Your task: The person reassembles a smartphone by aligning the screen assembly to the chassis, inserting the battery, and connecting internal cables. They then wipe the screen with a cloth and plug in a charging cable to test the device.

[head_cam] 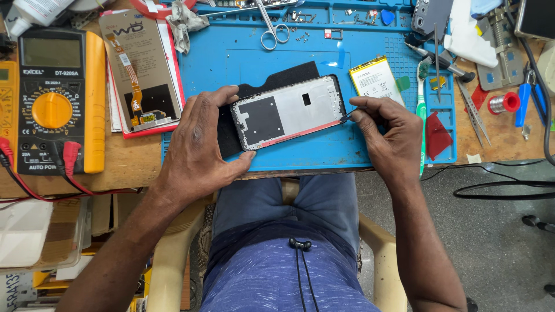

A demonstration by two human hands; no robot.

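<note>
The left hand is clasping the phone frame lying mid-mat on the blue repair mat; the right hand is pinching a thin tool at its three-o'clock edge, the battery lying at one o'clock.

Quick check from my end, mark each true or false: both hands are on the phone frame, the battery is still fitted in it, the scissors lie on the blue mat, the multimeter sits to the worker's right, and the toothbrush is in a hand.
1. Both hands are on the opened silver phone frame with a red edge. True: the left hand grips its left end, and the right hand works a thin tool at its right end.
2. The flat white battery is fitted in the frame. False: it lies apart on the blue rubber mat.
3. The steel scissors lie on the mat. True.
4. The yellow-and-black multimeter sits to the right. False: left.
5. The green toothbrush is held. False: it lies on the mat.
</note>
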